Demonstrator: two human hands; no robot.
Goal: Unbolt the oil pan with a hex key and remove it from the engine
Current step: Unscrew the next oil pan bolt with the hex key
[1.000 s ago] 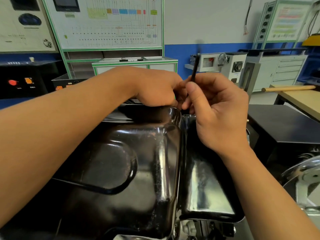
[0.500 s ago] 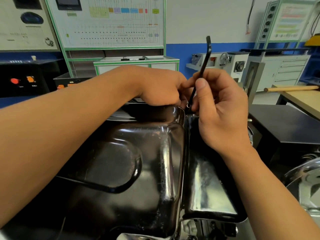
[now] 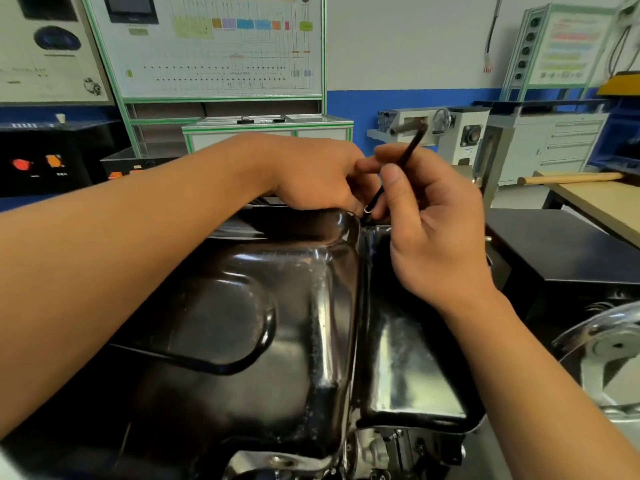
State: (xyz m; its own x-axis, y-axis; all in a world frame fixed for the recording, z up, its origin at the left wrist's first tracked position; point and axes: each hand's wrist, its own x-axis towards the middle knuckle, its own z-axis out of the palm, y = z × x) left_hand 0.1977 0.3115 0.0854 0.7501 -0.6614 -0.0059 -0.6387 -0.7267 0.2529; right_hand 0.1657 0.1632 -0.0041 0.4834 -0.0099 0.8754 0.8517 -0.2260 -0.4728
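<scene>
At the far left stands a black control box (image 3: pixel 34 164) with a red and an orange lamp. Next to it, against the wall, is a green-framed wiring board (image 3: pixel 214 46).

The glossy black oil pan (image 3: pixel 277 323) fills the centre foreground. It is seated on the engine (image 3: pixel 374 452), whose metal parts show below the pan's near edge.

The left forearm crosses the pan from the left and covers its left part. The left hand (image 3: pixel 311 171) rests at the pan's far edge. Its fingers curl down behind the edge and their tips are hidden, so it cannot be told whether they hold anything.

Just beside that hand, the hex key (image 3: pixel 410 150) stands tilted, with its upper end leaning right. Its lower tip meets the far edge of the pan at the step between the deep left section and the shallow right section. The bolt itself is hidden by the fingers.

The right hand (image 3: pixel 433 230) pinches the key's shaft between thumb and curled fingers and covers the far right corner of the pan.

Behind it is a grey machine (image 3: pixel 464 133) with a handwheel, then a drawer cabinet (image 3: pixel 568 140). At the right stand a black table (image 3: pixel 571 251) and a wooden bench (image 3: pixel 602 202). A shiny metal wheel (image 3: pixel 609 344) sits at the right edge.
</scene>
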